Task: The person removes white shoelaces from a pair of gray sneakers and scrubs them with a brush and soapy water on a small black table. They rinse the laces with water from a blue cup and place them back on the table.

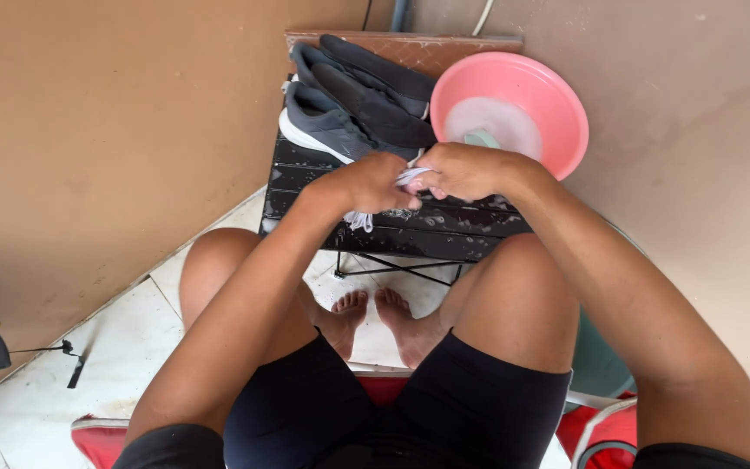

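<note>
My left hand (365,184) and my right hand (462,170) are closed together on a wet white shoelace (411,177), whose end hangs below the left hand over a small black slatted table (431,233). A pair of grey sneakers with white soles (340,122) lies at the back left of the table, just beyond my hands. A pink basin (557,108) holding soapy water and a pale green object stands at the back right, behind my right hand.
I sit with bare knees either side of the table and bare feet (375,317) on white floor tiles beneath it. A brown wall runs along the left. Red and white items (601,430) lie by my right thigh; a brown board sits behind the sneakers.
</note>
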